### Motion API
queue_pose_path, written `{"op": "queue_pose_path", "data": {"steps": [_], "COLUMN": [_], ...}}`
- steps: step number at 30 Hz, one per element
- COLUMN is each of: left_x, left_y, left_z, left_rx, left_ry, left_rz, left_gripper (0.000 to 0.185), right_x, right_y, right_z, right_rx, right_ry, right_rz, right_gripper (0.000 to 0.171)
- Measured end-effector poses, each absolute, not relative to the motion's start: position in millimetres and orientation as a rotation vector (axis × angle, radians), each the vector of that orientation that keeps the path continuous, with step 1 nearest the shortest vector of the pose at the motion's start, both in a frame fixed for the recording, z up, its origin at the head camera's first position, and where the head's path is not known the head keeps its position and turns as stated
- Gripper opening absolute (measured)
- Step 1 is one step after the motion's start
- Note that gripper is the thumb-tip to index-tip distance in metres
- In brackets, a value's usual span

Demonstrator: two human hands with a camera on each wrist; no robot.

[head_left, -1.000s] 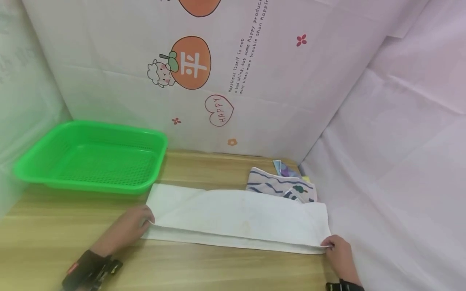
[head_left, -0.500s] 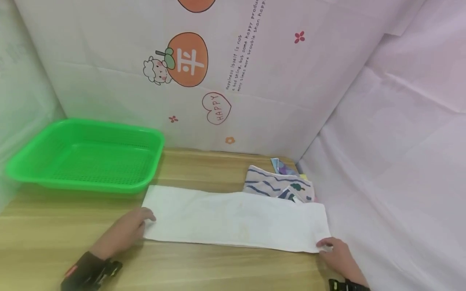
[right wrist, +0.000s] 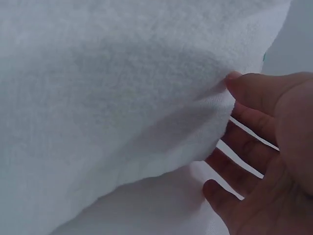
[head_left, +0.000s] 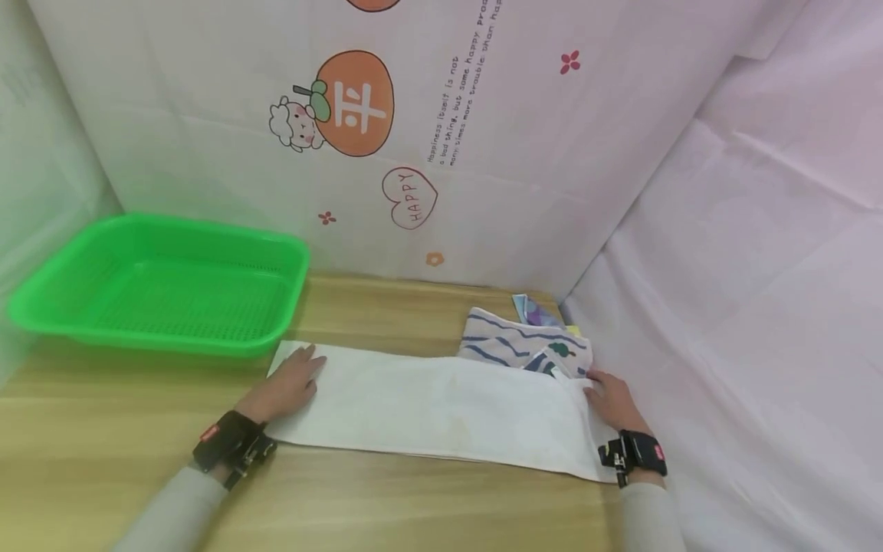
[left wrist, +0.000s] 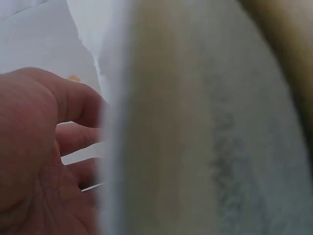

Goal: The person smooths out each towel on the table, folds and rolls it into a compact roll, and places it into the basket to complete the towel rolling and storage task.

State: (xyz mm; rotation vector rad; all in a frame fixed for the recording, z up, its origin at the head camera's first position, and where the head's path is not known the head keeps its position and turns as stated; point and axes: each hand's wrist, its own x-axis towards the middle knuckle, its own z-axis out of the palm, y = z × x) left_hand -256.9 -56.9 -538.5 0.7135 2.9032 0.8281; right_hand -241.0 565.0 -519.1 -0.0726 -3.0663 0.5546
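A long white towel [head_left: 441, 406], folded lengthwise, lies flat on the wooden table [head_left: 414, 498]. My left hand [head_left: 293, 379] rests palm down on its left end, fingers straight and pointing toward the far corner. My right hand [head_left: 602, 395] lies on the right end, its fingers near the far right corner beside a striped cloth. In the left wrist view the left hand [left wrist: 39, 147] shows loosely beside the blurred towel [left wrist: 195, 147]. The right wrist view has the right hand [right wrist: 264, 147] with spread fingers on the lower layer and its thumb touching a raised fold of the towel [right wrist: 122, 98].
A green perforated plastic basket [head_left: 165, 345] stands at the back left, just beyond the towel's left end. Folded striped and patterned cloths [head_left: 513, 345] sit at the back right corner. Printed sheets wall in the table behind and on both sides.
Both hands left the towel's near corners and moved forward onto its ends, toward the far edge. The towel now lies flatter, its layers aligned.
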Motion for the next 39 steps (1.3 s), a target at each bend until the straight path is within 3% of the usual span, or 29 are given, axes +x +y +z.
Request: {"op": "queue_pose_path", "data": {"steps": [6,22,33,36,39], "left_x": [-255,-275,-291,-298,-305], "left_y": [-58,-43,-39,-37,-37], "left_z": [-538,-538,-543,-546,-544], "left_rx": [0.646,0.628,0.478,0.468,0.455], "left_ry": [2.891,2.964,2.88,2.904,2.92], "left_rz": [0.82,0.673,0.695,0.693,0.7], "left_gripper": [0.048,0.044,0.054,0.055,0.056], "right_x": [-244,-257,-276,-287,-294], "right_y": [575,581,579,575,573], "right_z": [-512,-501,-454,-456,-470], "right_rx": [-0.114,-0.215,-0.032,-0.064,-0.136], "right_ry": [-2.995,-3.113,-2.767,-2.691,-2.719], "right_rz": [0.546,0.563,0.486,0.502,0.561], "right_gripper": [0.029,0.038,0.037,0.035,0.044]}}
